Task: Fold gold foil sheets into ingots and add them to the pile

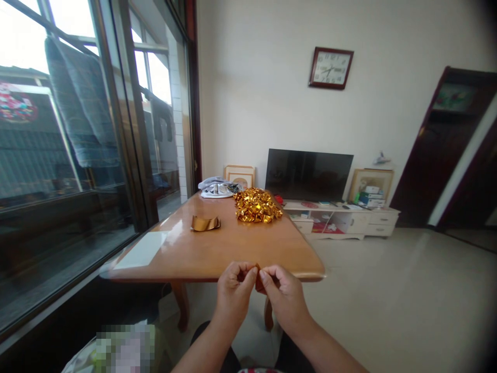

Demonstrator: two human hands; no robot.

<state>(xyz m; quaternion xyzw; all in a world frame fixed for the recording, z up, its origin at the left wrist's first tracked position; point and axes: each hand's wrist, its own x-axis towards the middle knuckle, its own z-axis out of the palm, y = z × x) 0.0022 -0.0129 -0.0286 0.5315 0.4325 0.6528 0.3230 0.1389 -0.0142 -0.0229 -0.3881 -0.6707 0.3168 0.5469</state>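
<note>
My left hand [233, 290] and my right hand [282, 292] meet just below the near edge of the wooden table [217, 248]. Both pinch a small piece of gold foil paper [258, 277], mostly hidden between the fingers. On the far part of the table lies a pile of folded gold paper pieces [257, 205]. A small stack of flat gold sheets [205, 223] sits left of the pile, nearer to me.
A white sheet [142, 249] lies at the table's near left. Crumpled cloth [217, 187] rests at the far end. Glass doors run along the left. A television [308, 175] stands on a low white cabinet [341, 220] by the far wall.
</note>
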